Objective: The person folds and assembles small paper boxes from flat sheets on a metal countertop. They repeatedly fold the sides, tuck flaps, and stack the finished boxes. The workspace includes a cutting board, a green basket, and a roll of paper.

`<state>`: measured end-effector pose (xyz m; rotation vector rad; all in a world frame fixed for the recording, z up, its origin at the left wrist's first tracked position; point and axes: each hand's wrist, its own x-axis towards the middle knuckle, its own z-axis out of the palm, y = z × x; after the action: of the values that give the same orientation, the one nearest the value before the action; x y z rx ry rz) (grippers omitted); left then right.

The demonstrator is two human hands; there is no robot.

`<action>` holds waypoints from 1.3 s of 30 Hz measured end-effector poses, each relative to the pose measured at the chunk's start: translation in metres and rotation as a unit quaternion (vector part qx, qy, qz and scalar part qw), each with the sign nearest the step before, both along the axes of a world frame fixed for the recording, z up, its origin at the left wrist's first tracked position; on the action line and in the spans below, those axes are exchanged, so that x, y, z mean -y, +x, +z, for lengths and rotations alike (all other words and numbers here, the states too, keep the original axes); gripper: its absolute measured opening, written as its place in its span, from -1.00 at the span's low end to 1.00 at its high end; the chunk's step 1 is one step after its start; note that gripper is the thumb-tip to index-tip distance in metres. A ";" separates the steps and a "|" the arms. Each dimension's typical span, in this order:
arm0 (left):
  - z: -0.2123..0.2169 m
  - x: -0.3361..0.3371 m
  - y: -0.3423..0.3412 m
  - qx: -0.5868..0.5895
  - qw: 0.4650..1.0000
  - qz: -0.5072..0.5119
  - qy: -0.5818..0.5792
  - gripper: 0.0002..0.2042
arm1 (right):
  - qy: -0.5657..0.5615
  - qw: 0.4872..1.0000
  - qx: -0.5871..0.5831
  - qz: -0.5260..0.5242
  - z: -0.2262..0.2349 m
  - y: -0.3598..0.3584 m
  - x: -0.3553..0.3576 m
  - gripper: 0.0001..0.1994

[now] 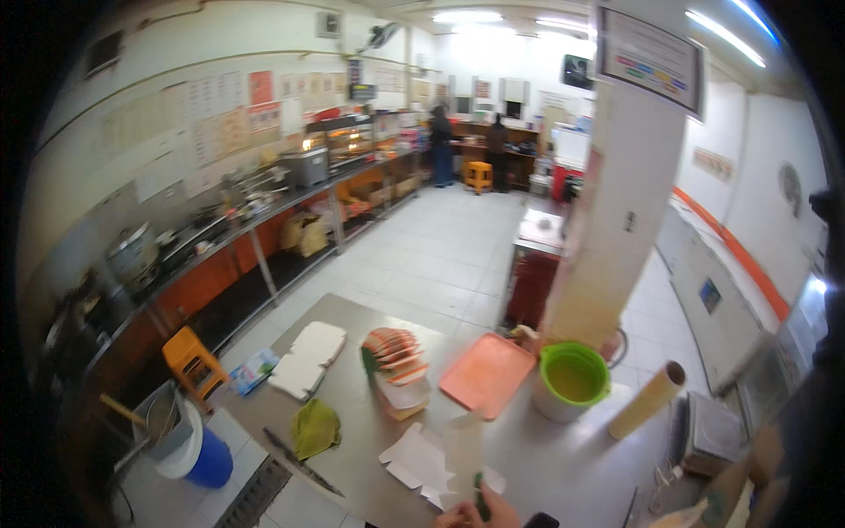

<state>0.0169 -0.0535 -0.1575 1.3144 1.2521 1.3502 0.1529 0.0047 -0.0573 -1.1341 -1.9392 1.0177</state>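
A white cardboard carton (462, 449), partly unfolded with its flaps spread, is at the front edge of the steel table (370, 440). My left hand (454, 517) pinches its near edge, its fingers closed and cut off by the lower border. Close beside it, my right hand (498, 510) is closed on the carton too, where a dark green patch shows between the fingers. Another flat white carton piece (415, 458) lies just left. Beyond it stands a nested stack of folded cartons (396, 356) printed red, white and green. A pile of flat white cartons (308, 359) lies further left.
On the table are a green cloth (315, 429), a long knife (301, 462) at the left edge, a pink tray (488, 374), a green-rimmed bucket (574, 378) and an upright film roll (647, 400). A pillar (616, 194) rises behind. Two people (442, 145) stand far back.
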 end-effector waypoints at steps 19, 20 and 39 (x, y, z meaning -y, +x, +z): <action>0.085 0.077 -0.047 -0.034 0.954 0.214 -0.205 -0.60 | -0.036 0.995 -0.071 -0.060 0.036 -0.055 0.037 -0.88; 0.080 0.083 -0.046 -0.062 0.943 0.224 -0.240 -0.61 | -0.053 0.992 -0.109 -0.036 0.039 -0.060 0.038 -0.87; 0.107 0.014 -0.022 0.062 0.986 0.079 -0.132 -0.70 | 0.117 0.992 0.032 0.017 0.111 0.022 0.027 -0.81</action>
<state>-0.0052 -0.0679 -0.0506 0.9502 1.4168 1.3013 0.1748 -0.0220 0.0533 -1.0147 -2.0717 0.7548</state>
